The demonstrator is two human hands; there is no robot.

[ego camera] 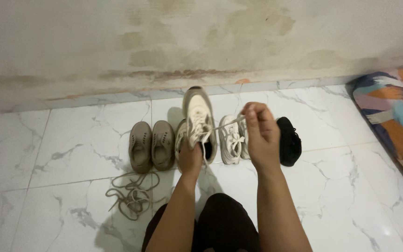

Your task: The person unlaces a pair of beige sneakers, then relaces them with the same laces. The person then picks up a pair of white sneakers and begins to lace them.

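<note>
Your left hand [190,158] was closed around the heel of a cream sneaker [198,119], holding it raised, toe pointing to the far wall, above the floor [71,140]. Your right hand [260,130] was curled shut, thumb and fingertips pinching the white lace [227,123] drawn taut from the sneaker. Both forearms reached forward from near, wrists level. Just left stood tan slip-ons [151,145]; loose tan laces [131,196] lay nearer. Right of the sneaker sat a white sneaker [232,140] and a black shoe [288,141].

White marble-tile floor [61,140]: tan shoe pair [151,145], white sneakers [233,139], black shoe [289,141] in a row, loose laces [131,196] in front, patterned mat [397,121] right
</note>
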